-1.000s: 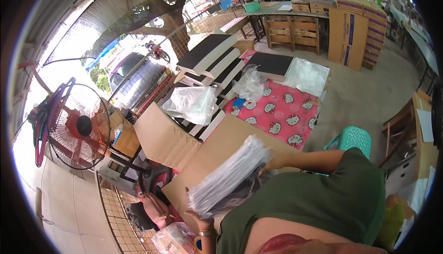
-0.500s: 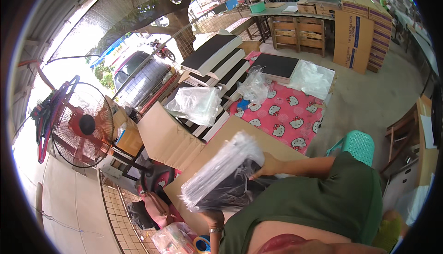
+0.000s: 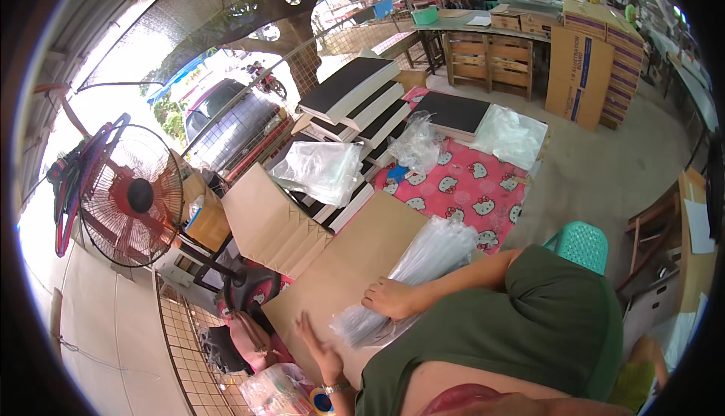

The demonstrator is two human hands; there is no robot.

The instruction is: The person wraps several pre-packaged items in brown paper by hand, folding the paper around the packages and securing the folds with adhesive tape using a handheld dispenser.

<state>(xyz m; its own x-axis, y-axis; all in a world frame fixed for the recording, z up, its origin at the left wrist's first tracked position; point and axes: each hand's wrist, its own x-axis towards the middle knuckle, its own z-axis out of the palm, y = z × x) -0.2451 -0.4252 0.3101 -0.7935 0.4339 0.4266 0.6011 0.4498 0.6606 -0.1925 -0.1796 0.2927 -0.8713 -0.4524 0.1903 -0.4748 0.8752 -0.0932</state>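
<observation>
Head view: bundle of clear plastic sleeves (image 3: 438, 253) lies slantwise at the near right of a flat brown board (image 3: 325, 276), its far end reaching toward the pink patterned sheet (image 3: 483, 170). Right hand (image 3: 391, 299) sits on top of the bundle's near half, fingers loosely bent, palm down; cannot tell whether it grips any sleeve or only rests. Left hand (image 3: 321, 352) is open, fingers apart, holding nothing, just left of the bundle's near end and over the board; contact with the board not clear. Wristwatch (image 3: 337, 386) on the left wrist. Far left of the bundle, a stack of folded tan cardboard (image 3: 264, 219); beyond it, black-topped slabs (image 3: 351, 87) piled in steps, a clear plastic bag (image 3: 321, 170) lying on the lower ones. Turquoise stool (image 3: 580, 246) stands to the right, standing fan (image 3: 140, 195) to the left.
</observation>
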